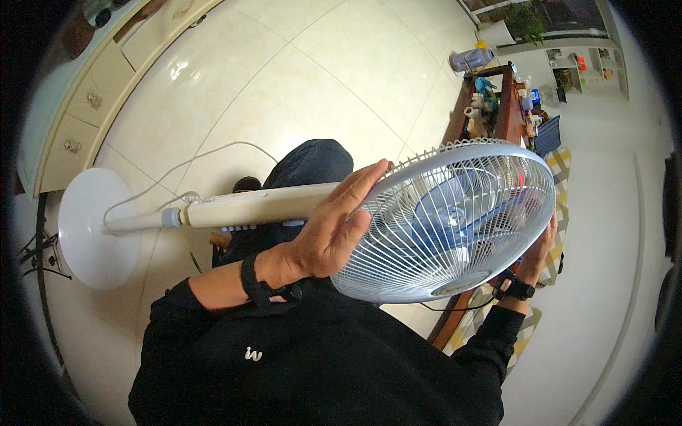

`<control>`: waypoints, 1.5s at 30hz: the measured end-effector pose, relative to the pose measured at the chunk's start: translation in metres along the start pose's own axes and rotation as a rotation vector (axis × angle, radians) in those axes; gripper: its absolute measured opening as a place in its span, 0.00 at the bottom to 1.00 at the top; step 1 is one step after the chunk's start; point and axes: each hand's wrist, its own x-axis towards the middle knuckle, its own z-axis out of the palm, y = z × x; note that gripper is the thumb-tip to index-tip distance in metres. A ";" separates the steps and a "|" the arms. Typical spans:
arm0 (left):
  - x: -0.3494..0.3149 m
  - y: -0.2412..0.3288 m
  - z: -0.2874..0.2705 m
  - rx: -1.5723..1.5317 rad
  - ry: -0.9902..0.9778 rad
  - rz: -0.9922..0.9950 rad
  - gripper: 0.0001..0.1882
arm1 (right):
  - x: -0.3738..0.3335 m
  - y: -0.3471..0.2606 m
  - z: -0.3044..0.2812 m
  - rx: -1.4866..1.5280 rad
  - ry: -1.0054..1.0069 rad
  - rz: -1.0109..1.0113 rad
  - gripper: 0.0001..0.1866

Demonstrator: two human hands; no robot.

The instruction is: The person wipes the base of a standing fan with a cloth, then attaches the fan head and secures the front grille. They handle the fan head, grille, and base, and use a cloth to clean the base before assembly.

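Note:
A white stand fan has its round wire guard [455, 220] just in front of my chest, with blue blades behind the wires. Its cream pole [256, 206] runs left, passing over my dark trouser leg, to a white disc base [98, 231] by the floor. Flat against the near left rim of the guard lies my left hand [334, 227], its fingers straight and its thumb raised. My right hand [538, 248] touches the guard's right edge. Most of its fingers are hidden by the wires and rim.
A pale cord [213, 150] loops over the tiled floor [312, 85] from the base. Cream drawers [82, 117] stand at the left. Far right, a dark wooden table [513, 113] holds bottles and rolls; a patterned cushioned seat [558, 213] is beside the white wall [604, 213].

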 end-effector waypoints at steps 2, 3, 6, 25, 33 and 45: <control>0.005 0.006 -0.007 0.023 -0.072 -0.088 0.31 | 0.001 0.005 -0.004 0.229 -0.035 0.111 0.10; 0.010 0.008 -0.010 -0.029 -0.090 -0.118 0.30 | 0.003 0.007 -0.006 0.461 -0.047 0.226 0.11; 0.026 0.018 -0.018 -0.001 -0.173 -0.218 0.29 | 0.007 0.012 -0.009 0.346 -0.003 0.228 0.12; 0.113 0.045 0.002 -0.161 -0.096 -0.464 0.20 | 0.011 0.016 0.002 0.526 -0.236 0.009 0.10; 0.104 0.040 0.013 0.059 -0.054 -0.270 0.21 | 0.014 0.020 0.004 0.584 -0.283 0.025 0.10; 0.104 0.042 0.011 0.072 -0.096 -0.206 0.19 | 0.021 0.019 0.010 0.475 -0.084 0.096 0.14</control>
